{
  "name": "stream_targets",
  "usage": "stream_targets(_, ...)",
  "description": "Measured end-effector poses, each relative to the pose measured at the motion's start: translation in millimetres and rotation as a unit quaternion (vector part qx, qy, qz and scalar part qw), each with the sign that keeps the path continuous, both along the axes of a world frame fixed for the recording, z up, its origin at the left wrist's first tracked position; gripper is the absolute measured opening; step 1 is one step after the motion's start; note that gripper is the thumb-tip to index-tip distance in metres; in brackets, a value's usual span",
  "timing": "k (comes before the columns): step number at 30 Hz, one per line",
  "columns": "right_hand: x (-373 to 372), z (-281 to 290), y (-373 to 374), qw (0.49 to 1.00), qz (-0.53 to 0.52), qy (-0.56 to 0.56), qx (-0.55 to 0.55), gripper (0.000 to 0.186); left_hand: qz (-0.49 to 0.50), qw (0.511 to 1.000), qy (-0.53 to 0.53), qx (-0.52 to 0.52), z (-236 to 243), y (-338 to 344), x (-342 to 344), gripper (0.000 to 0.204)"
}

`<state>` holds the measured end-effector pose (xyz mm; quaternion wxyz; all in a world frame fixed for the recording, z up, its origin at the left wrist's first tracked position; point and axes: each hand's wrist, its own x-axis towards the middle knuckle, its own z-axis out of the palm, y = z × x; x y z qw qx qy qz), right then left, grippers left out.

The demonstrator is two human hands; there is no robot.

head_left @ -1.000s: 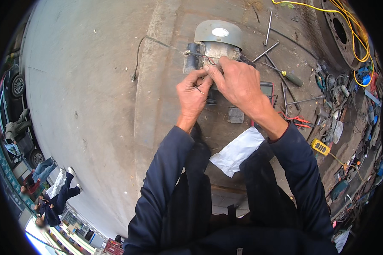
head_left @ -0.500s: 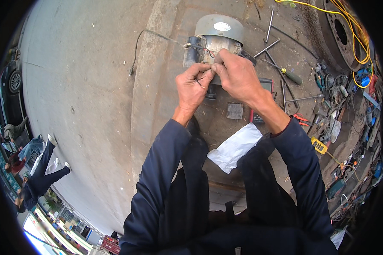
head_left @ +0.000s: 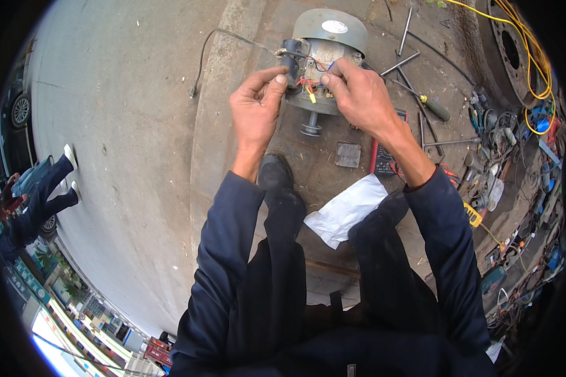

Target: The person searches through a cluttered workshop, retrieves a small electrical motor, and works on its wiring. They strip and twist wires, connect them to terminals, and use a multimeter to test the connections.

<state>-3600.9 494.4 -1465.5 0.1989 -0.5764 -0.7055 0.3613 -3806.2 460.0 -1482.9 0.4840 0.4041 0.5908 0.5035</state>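
In front of me a grey electric motor (head_left: 329,49) lies on the ground, its rounded end cover facing away and its grooved pulley (head_left: 311,127) toward me. A black cylindrical capacitor (head_left: 290,61) sits on its left side. Red, yellow and dark wires (head_left: 309,87) stick out between my hands. My right hand (head_left: 360,94) pinches a thin wire over the motor's right part; a bit of blue shows by its fingertips. Left of the capacitor, my left hand (head_left: 256,107) has thumb and forefinger pressed together; anything between them is too small to make out.
A red-edged multimeter (head_left: 382,157), a square metal block (head_left: 348,154) and a white sheet (head_left: 348,210) lie near my feet. At the right are a screwdriver (head_left: 435,110), metal rods, a wheel rim (head_left: 508,53) and heaped tools. A plugged cord (head_left: 201,69) lies left.
My hands were together over the motor; now they are apart, the left drawn left and the right slightly right. The coloured wires between them have come into view.
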Motion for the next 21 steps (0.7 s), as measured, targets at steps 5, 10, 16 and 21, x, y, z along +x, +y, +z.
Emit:
stream_targets(5, -0.5, 0.9, 0.0, 1.0, -0.004, -0.005, -0.001, 0.029, -0.003, 0.999, -0.009, -0.033, 1.8, -0.7, 6.6, 0.022)
stream_targets(10, -0.8, 1.6, 0.3, 1.0, -0.009, 0.006, -0.007, 0.028, -0.047, 0.996, 0.07, -0.034, -2.7, -1.9, 19.7, 0.033)
stream_targets(16, -0.2, 0.2, 0.3, 1.0, -0.009, 0.019, -0.004, 0.027, -0.071, 0.981, 0.181, -0.024, -5.8, -6.9, 21.1, 0.04)
stream_targets(21, 0.1, -0.3, -0.3, 1.0, -0.014, 0.022, -0.008, 0.027, -0.071, 0.98, 0.187, -0.004, -9.2, -13.3, 19.0, 0.038)
